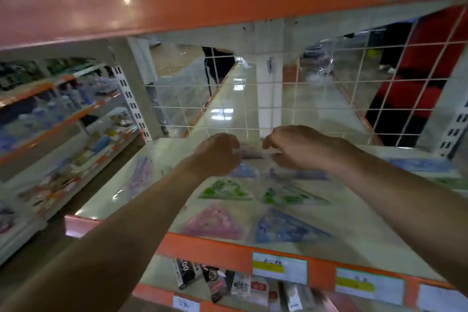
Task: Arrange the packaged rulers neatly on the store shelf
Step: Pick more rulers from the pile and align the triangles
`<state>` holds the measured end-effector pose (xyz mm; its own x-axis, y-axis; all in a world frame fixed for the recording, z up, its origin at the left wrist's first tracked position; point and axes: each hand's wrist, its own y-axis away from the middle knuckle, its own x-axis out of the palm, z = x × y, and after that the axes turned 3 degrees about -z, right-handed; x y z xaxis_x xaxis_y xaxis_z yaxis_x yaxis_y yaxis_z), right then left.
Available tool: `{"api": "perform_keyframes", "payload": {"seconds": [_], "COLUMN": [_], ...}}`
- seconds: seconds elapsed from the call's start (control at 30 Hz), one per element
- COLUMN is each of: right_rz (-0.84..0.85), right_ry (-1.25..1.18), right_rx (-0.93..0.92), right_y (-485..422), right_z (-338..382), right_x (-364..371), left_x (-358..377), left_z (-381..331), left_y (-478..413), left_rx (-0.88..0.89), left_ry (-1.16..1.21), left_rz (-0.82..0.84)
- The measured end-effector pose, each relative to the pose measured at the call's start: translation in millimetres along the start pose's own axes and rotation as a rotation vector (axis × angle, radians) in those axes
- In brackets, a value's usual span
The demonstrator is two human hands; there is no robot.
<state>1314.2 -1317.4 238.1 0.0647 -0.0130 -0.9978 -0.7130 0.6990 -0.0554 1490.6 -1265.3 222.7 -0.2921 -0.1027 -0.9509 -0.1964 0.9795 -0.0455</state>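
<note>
Shiny floor (182, 94) shows through a white wire grid (329, 106).

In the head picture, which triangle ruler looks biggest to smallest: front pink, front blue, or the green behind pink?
1. front blue ruler and front pink ruler: largest, too alike to rank.
2. green ruler: looks smallest, but it lies farther from the camera, so that is unsure.

Bright overhead light — glare on the orange shelf edge (177, 2); soft blur, bowed edges.
</note>
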Motion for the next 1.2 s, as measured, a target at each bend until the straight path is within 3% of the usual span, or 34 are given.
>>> {"api": "perform_keyframes", "payload": {"seconds": [0.33,0.57,0.93,1.2], "right_rz": [0.057,0.095,0.164,0.327], "right_ry": [-0.189,-0.078,-0.021,-0.091], "right_rx": [-0.082,-0.003,0.161,0.296], "right_y": [-60,-86,-107,-118], "right_z": [123,198,229,226], "right_x": [11,49,58,56], "left_x": [-44,-43,-35,-19], "left_z": [139,189,227,220], "left_y": [34,50,43,16], "left_rx": [-0.272,-0.343,-0.432,-0.526], "left_ry": [0.107,0.097,0.054,-0.067], "left_rz": [-0.055,-0.014,-0.019,0.035]}}
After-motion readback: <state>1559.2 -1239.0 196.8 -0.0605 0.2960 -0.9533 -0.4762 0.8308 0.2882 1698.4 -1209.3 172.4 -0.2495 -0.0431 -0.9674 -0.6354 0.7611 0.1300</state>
